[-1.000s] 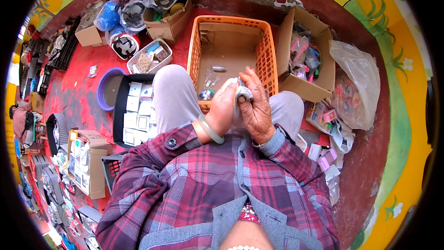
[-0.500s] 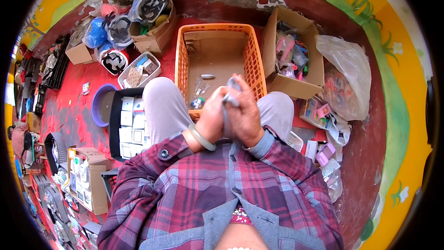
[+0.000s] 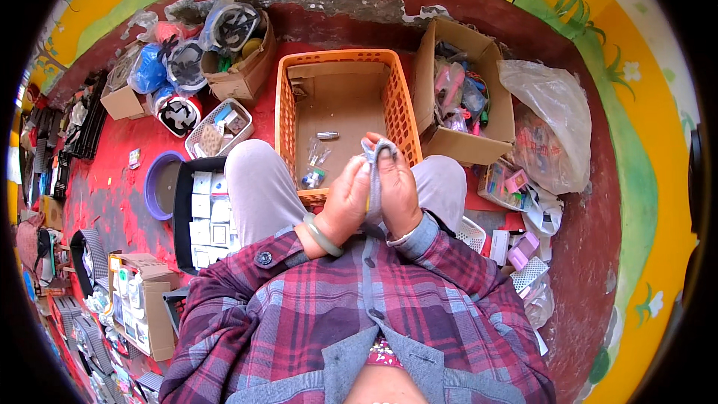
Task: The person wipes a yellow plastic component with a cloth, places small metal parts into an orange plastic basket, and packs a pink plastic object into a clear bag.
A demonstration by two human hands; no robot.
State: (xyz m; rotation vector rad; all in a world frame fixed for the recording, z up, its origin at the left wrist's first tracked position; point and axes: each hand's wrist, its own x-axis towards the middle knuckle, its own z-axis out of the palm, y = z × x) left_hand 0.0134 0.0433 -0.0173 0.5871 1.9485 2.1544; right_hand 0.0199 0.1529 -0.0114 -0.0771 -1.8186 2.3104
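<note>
Both hands meet in front of my lap, pressed around a crumpled grey cloth (image 3: 376,172). My left hand (image 3: 345,200) closes on the cloth from the left, with a pale bangle on its wrist. From the right, my right hand (image 3: 399,193) grips it, thumb up against the fabric. Whether something lies inside the cloth is hidden. Just beyond my hands stands an orange plastic basket (image 3: 283,97) lined with cardboard. On its bottom lie a small silver cylinder (image 3: 327,135), and some small clear and coloured pieces (image 3: 314,176).
Left of my knee are a black tray (image 3: 182,217) of small white boxes, a purple basin (image 3: 152,183) and a white basket (image 3: 194,141). Open cardboard boxes (image 3: 479,148) (image 3: 243,84) flank the orange basket. A plastic bag (image 3: 553,127) leans against the right wall.
My hands have shifted slightly down, and the fingers have come more upright around the cloth. A looped fold of it now shows between the thumbs. The whole view has tilted a little.
</note>
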